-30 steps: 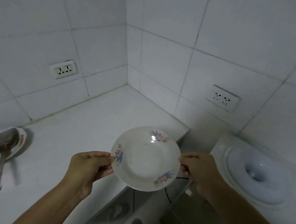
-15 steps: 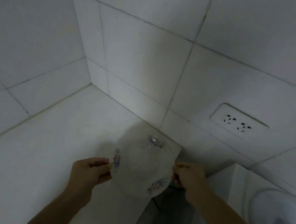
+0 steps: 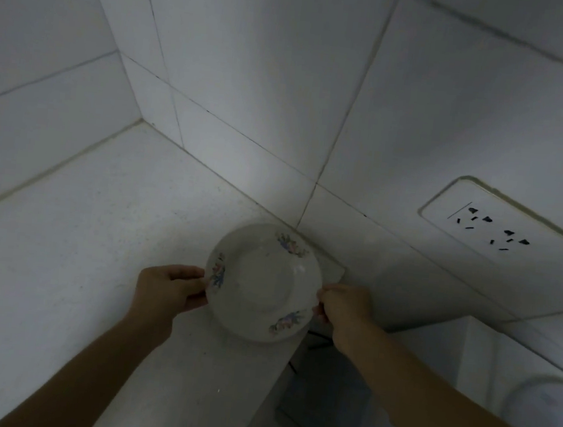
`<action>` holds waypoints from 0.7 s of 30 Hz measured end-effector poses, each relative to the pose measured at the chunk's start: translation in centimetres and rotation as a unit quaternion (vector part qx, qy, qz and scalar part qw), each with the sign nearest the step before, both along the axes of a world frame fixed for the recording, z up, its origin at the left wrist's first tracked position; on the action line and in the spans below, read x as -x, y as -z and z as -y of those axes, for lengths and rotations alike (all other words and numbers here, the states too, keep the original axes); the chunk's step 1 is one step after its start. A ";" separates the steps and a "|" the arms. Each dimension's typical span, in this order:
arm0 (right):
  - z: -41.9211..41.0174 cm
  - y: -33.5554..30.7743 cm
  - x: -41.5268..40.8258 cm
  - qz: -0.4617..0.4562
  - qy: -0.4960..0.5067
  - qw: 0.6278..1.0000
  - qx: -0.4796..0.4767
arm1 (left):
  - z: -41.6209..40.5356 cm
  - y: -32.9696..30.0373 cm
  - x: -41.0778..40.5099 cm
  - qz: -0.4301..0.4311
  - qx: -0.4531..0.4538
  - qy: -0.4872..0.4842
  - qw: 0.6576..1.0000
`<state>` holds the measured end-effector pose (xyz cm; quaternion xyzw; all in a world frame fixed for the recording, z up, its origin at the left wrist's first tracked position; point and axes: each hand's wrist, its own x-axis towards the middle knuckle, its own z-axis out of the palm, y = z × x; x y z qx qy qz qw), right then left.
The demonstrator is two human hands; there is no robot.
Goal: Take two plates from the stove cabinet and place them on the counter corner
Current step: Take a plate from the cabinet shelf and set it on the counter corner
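Note:
A white plate [image 3: 263,282] with small flower prints on its rim is held level over the right end of the white counter [image 3: 81,245], close to the tiled wall. My left hand [image 3: 168,288] pinches its left rim and my right hand [image 3: 345,307] pinches its right rim. Part of the plate overhangs the counter's right edge. I cannot tell whether it touches the counter or whether a second plate lies under it.
Tiled walls meet in a corner [image 3: 141,119] at the back left. A wall socket [image 3: 492,228] sits to the right. A white appliance [image 3: 530,402] stands lower right, with a dark gap and a cable [image 3: 315,345] between it and the counter.
Both hands have carried the plate forward and down toward the counter's right end by the wall. The view has closed in; the dish at the far left is out of frame.

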<state>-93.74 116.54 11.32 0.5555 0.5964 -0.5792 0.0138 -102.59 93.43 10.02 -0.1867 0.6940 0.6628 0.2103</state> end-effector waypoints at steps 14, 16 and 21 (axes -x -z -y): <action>-1.6 1.1 1.1 0.007 -0.013 0.999 -0.031 | -1.1 1.3 1.3 0.020 0.015 0.021 0.999; -1.6 1.3 1.0 0.013 -0.030 0.998 -0.058 | -1.1 1.5 1.2 0.030 0.004 0.014 0.999; -1.8 1.4 1.3 0.023 -0.075 0.992 -0.103 | -0.9 1.7 0.6 0.044 -0.014 -0.005 0.999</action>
